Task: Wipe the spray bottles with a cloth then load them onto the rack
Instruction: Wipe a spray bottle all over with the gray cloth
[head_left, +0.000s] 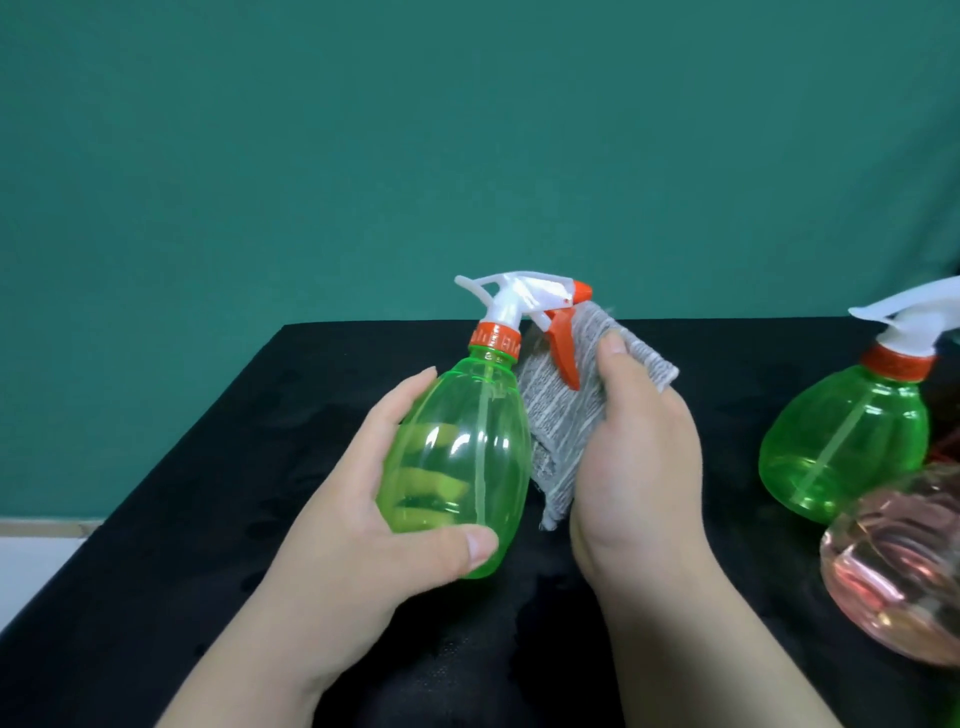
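- Head view looked down on a table (171, 519) covered in black fabric. Faint darker blotches were scattered over its top.
- The table's far edge ran straight across the middle of the picture, and its left edge slanted down toward the lower left corner.
- A plain teal wall (467, 130) filled the whole upper half behind the table, with a soft fold or shadow at the far right.
- At the lower left, a beige skirting strip (41, 529) met a pale patch of floor (31, 577).
- The left hand (358, 499) held a green spray bottle (462, 452) above the middle of the table, tilted a little to the right. The thumb lay across the base and the fingers were curled round the back, showing through the clear plastic.
- The bottle had a white spray head, an orange collar, an orange nozzle tip and an orange trigger.
- The right hand (639, 467) gripped a grey striped cloth (558, 415), thumb pressed on its front and fingers hidden behind it.
- The cloth sat against the bottle's right side, just behind the trigger.
- A second green bottle (841, 441) stood on the table at the right, well apart from the hands.
- A pink bottle (898, 571) lay just in front of it, cut off by the picture's edge.
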